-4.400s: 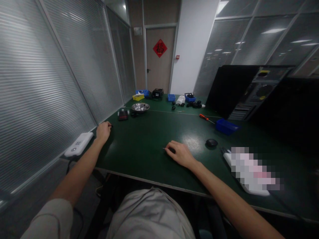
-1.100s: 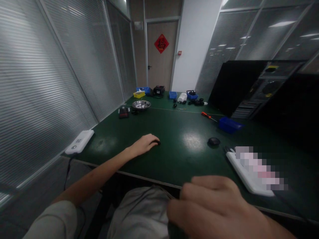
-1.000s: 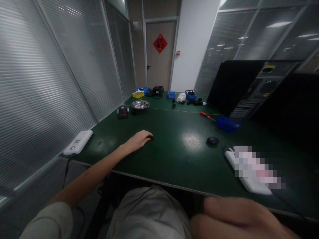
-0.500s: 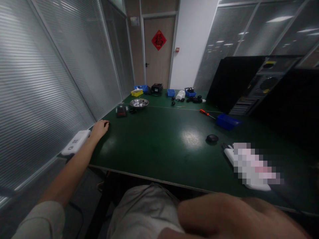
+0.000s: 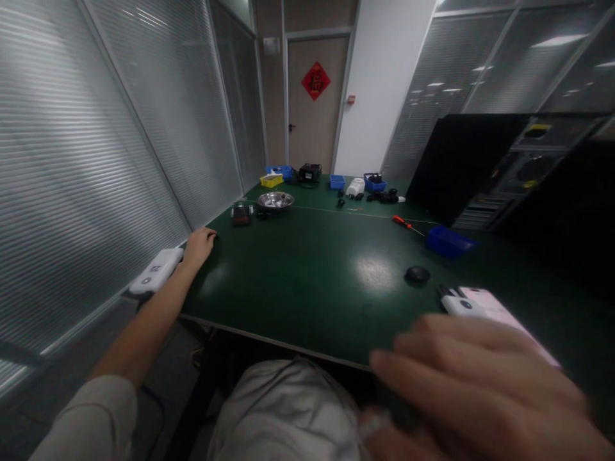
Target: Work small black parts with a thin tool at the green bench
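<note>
My left hand [image 5: 200, 246] rests at the left edge of the green table, fingers curled beside a small dark thing that I cannot make out. A white device [image 5: 157, 270] lies next to my left forearm. Large and blurred, my right hand [image 5: 480, 378] is raised over the table's front right edge; whether it holds anything cannot be made out. Partly behind it are a white device [image 5: 464, 305] and a pink phone-like slab [image 5: 502, 310]. Beyond them lies a round black object [image 5: 418, 275].
A blue tray [image 5: 449, 242] and an orange screwdriver [image 5: 402, 222] are at the right, near a large black computer case [image 5: 473, 169]. A metal bowl [image 5: 275, 202] stands at the back left. Small blue bins [image 5: 337, 182] line the far end.
My right hand has risen from the lower edge and now covers part of the white device and pink slab. The view has shifted slightly; my left hand stays at the table's left edge.
</note>
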The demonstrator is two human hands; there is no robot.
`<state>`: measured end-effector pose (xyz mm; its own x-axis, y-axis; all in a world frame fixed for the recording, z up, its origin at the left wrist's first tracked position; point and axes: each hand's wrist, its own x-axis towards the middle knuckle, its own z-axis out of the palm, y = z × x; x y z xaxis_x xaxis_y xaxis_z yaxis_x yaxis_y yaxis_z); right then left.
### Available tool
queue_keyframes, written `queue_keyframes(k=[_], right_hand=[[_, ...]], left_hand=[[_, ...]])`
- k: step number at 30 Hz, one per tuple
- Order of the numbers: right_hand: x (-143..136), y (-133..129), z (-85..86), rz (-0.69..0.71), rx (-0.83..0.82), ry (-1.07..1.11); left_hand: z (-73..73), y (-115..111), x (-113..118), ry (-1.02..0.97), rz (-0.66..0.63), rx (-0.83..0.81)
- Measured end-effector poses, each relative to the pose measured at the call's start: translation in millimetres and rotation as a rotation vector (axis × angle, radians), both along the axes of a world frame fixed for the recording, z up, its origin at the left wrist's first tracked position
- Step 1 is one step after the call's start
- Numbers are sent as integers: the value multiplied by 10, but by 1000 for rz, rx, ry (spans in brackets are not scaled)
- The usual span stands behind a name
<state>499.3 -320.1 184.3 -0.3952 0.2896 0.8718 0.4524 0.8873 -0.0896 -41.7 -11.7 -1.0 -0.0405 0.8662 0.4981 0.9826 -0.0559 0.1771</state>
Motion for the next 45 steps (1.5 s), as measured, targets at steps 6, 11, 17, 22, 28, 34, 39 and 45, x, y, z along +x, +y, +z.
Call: queue_keyframes(k=[6,11,17,22,28,34,39,45], right_hand=[[-21,1231,-493,-135,-131,-169],[229,1789,-1272,-220,-532,-314],[260,1895,-1499,-227,-614,-415],[261,1905,-1494,-242,-596,-452],[262,1899,-1504,-241,-593,-454],[232,1867,-1455,-239,-615,-430],[217,1853,-1436,-235,-625,-421],[221,1859,-1450,-228,-635,-402]], left_hand=[[29,-24,15,57,-17,-4],[82,-72,75,74,15,-41],[132,-113,159,89,51,-124],[121,-118,176,107,131,-120],[76,-87,123,-15,201,-51],[90,-125,62,-27,198,-67],[123,-175,102,112,187,-83],[178,-188,186,163,214,-128]])
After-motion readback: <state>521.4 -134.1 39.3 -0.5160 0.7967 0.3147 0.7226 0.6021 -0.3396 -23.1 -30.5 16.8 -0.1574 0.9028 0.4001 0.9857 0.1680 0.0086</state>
